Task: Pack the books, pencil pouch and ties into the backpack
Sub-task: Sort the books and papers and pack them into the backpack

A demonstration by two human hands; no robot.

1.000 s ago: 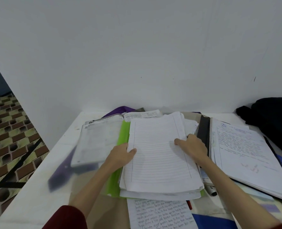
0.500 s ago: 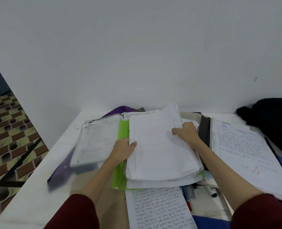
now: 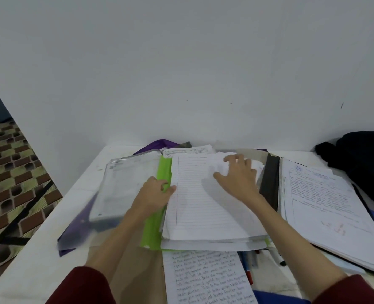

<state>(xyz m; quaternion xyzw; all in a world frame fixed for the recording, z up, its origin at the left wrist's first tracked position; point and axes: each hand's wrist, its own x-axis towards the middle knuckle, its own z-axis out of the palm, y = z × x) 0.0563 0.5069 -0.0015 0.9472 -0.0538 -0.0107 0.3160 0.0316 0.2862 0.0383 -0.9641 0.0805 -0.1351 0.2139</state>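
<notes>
A stack of lined paper (image 3: 210, 200) lies mid-worktop (image 3: 28, 266) on a green folder (image 3: 154, 224). The left hand (image 3: 154, 195) grips the stack's left edge, thumb on top. The right hand (image 3: 239, 179) rests spread on its far right part. Left of the stack lies a clear-covered book (image 3: 126, 185); right of it, a written notebook (image 3: 326, 207); beyond that, a black bag (image 3: 361, 163). Nearer than the stack lies a handwritten sheet (image 3: 208, 279).

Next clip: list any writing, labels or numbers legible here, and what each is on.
Nothing can be read.
Handwritten sheet at the near edge: dense pen lines, too blurred.
Handwritten page on the right-hand stack: blue and red ink, too small.
Clear plastic-covered booklet on the left: print blurred.
Lined white paper stack: blank ruling.
</notes>
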